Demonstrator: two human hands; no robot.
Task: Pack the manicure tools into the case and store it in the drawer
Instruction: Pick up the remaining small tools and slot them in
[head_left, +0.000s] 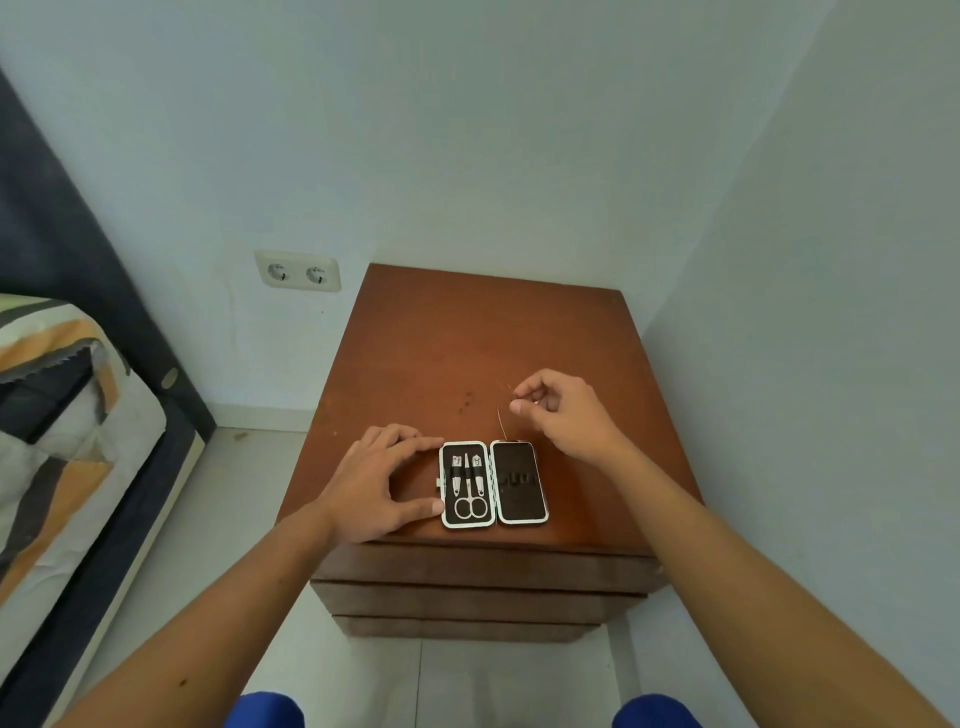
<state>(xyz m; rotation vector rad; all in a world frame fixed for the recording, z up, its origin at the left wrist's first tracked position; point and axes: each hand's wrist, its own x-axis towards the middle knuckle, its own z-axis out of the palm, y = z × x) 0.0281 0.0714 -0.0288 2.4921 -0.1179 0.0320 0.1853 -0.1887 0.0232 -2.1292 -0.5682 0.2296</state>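
While the left hand (382, 483) steadies the case (492, 483), the right hand (558, 410) pinches perhaps a thin tool (502, 422).

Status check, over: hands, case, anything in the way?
Left hand steadies open case. Right hand pinches thin tool above it. Scissors already slotted. Nothing blocking.

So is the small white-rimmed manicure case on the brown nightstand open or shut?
Open: the white-rimmed manicure case lies flat, both halves spread, scissors showing in its left half.
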